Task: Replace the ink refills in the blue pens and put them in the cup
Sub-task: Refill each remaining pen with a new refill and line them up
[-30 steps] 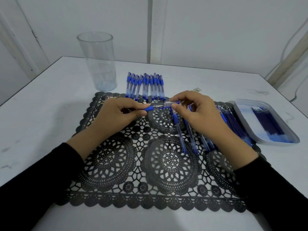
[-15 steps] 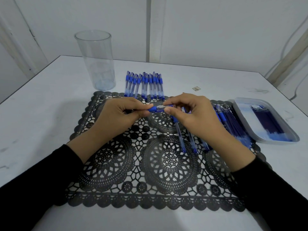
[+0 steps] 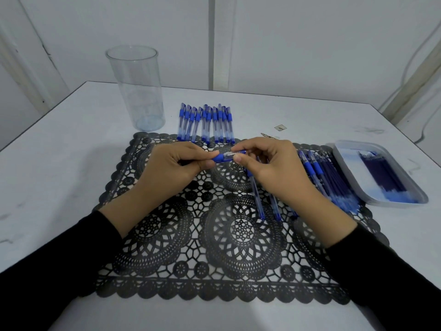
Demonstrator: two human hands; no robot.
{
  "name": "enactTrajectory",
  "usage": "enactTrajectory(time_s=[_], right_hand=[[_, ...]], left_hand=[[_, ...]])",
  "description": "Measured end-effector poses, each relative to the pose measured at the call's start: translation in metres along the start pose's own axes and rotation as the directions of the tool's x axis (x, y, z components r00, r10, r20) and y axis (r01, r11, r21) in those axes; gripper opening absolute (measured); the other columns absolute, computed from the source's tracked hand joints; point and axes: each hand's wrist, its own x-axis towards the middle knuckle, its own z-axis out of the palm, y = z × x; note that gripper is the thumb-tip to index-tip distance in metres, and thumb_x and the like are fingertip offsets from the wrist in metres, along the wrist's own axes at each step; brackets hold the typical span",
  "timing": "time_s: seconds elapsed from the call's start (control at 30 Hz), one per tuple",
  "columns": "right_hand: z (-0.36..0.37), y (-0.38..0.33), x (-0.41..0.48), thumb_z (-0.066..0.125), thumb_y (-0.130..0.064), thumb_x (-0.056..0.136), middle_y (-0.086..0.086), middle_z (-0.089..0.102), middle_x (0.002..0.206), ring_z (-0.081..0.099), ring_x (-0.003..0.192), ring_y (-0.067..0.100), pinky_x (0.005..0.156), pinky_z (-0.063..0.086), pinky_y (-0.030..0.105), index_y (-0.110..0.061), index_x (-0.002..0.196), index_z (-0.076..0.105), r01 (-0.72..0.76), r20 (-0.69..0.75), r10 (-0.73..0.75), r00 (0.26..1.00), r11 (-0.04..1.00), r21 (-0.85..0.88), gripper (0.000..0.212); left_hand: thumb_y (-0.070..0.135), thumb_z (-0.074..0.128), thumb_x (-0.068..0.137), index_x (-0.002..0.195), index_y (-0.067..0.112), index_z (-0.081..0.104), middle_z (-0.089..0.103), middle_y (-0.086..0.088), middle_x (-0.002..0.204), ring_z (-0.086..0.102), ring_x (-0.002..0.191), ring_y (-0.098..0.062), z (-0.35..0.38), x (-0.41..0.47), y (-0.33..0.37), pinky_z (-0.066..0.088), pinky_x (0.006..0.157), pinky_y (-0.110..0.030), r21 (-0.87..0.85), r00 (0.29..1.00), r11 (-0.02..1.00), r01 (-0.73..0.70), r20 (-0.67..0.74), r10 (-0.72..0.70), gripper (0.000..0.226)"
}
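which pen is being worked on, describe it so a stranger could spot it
Start at the black lace placemat in the middle of the white table. Above its far centre the left hand and right hand meet, with the blue pen spanning between them. Unlike the row of pens beyond the mat, it lies sideways, gripped at both ends.

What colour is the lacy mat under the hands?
Black: the lacy mat has round cut-out flower patterns, clearest in the head view.
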Motion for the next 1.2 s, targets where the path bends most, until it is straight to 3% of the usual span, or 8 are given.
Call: enactTrajectory(time_s=[0.3, 0.5, 0.6, 0.7, 0.77, 0.87, 0.97, 1.2], right_hand=[[-0.001, -0.003, -0.001, 0.071, -0.015, 0.087, -0.008, 0.055, 0.065, 0.045, 0.057, -0.001, 0.055, 0.037, 0.011, -0.021, 0.095, 0.075, 0.003, -0.006, -0.003, 1.000, 1.000, 0.021, 0.010], [-0.011, -0.013, 0.003, 0.070, -0.020, 0.089, -0.002, 0.070, 0.089, 0.061, 0.079, 0.027, 0.074, 0.053, 0.046, -0.027, 0.103, 0.071, 0.078, -0.082, -0.072, 0.994, 0.994, 0.073, 0.016], [-0.013, -0.017, 0.005, 0.071, -0.012, 0.088, -0.008, 0.067, 0.084, 0.057, 0.072, 0.011, 0.074, 0.053, 0.042, -0.017, 0.106, 0.066, 0.041, -0.121, -0.015, 0.993, 0.976, 0.214, 0.020], [-0.020, -0.020, 0.007, 0.071, -0.012, 0.088, 0.000, 0.067, 0.083, 0.055, 0.074, 0.015, 0.076, 0.053, 0.049, -0.011, 0.103, 0.062, 0.018, -0.155, 0.030, 0.987, 0.955, 0.298, 0.018], [-0.026, -0.022, 0.010, 0.070, -0.013, 0.089, -0.002, 0.068, 0.081, 0.057, 0.076, 0.016, 0.079, 0.053, 0.047, -0.012, 0.102, 0.065, 0.017, -0.162, 0.033, 0.986, 0.955, 0.295, 0.015], [-0.037, -0.024, 0.018, 0.070, -0.015, 0.089, -0.002, 0.069, 0.080, 0.060, 0.077, 0.014, 0.075, 0.053, 0.034, -0.018, 0.100, 0.069, -0.013, -0.110, 0.042, 0.993, 0.968, 0.252, 0.011], [-0.041, -0.021, 0.028, 0.071, -0.018, 0.088, 0.003, 0.072, 0.082, 0.065, 0.075, 0.012, 0.075, 0.052, 0.020, -0.019, 0.098, 0.073, -0.105, 0.025, 0.103, 0.994, 0.984, 0.145, 0.011], [-0.020, 0.001, 0.045, 0.071, -0.017, 0.089, 0.017, 0.072, 0.090, 0.064, 0.077, 0.022, 0.091, 0.055, 0.047, -0.019, 0.094, 0.073, -0.228, 0.180, 0.233, 0.956, 0.972, -0.048, 0.007]], left_hand=[[0.007, 0.076, 0.081, 0.110, 0.017, 0.072, 0.073, 0.013, 0.088, 0.069, 0.077, -0.007, 0.001, 0.000, 0.004, 0.054, 0.073, -0.017, -0.015, 1.000, 1.000, 0.008, 0.007, -0.008, 0.031], [0.017, 0.075, 0.085, 0.110, 0.025, 0.074, 0.075, 0.007, 0.088, 0.065, 0.073, -0.027, 0.001, 0.009, 0.017, 0.054, 0.070, -0.044, -0.094, 0.999, 0.996, 0.009, -0.034, -0.013, 0.025], [0.020, 0.071, 0.090, 0.119, 0.026, 0.069, 0.075, 0.010, 0.094, 0.068, 0.079, -0.022, 0.002, 0.007, 0.019, 0.056, 0.075, -0.038, -0.039, 1.000, 0.999, -0.007, 0.003, 0.007, 0.030], [0.040, 0.054, 0.098, 0.134, 0.035, 0.055, 0.067, 0.022, 0.116, 0.069, 0.093, -0.005, -0.001, 0.007, 0.010, 0.056, 0.080, -0.019, 0.067, 0.993, 0.997, -0.023, 0.113, 0.015, 0.036], [0.048, 0.036, 0.102, 0.143, 0.033, 0.047, 0.063, 0.016, 0.128, 0.067, 0.102, -0.006, -0.004, 0.007, -0.001, 0.056, 0.088, -0.029, 0.232, 0.984, 0.972, -0.041, 0.180, -0.002, 0.045], [0.053, 0.019, 0.101, 0.151, 0.028, 0.038, 0.045, 0.004, 0.152, 0.042, 0.138, -0.014, -0.006, 0.004, -0.016, 0.032, 0.116, -0.045, 0.548, 0.970, 0.836, -0.037, 0.219, -0.101, 0.059], [0.062, 0.008, 0.093, 0.157, 0.032, 0.022, 0.019, 0.005, 0.164, 0.014, 0.152, -0.016, -0.003, 0.003, -0.022, 0.010, 0.124, -0.045, 0.691, 0.935, 0.721, 0.038, 0.231, -0.270, 0.072], [0.054, 0.022, 0.103, 0.159, 0.031, 0.006, -0.002, 0.006, 0.166, -0.007, 0.153, -0.016, 0.000, 0.004, -0.021, -0.006, 0.123, -0.043, 0.748, 0.883, 0.656, 0.104, 0.234, -0.408, 0.062]])
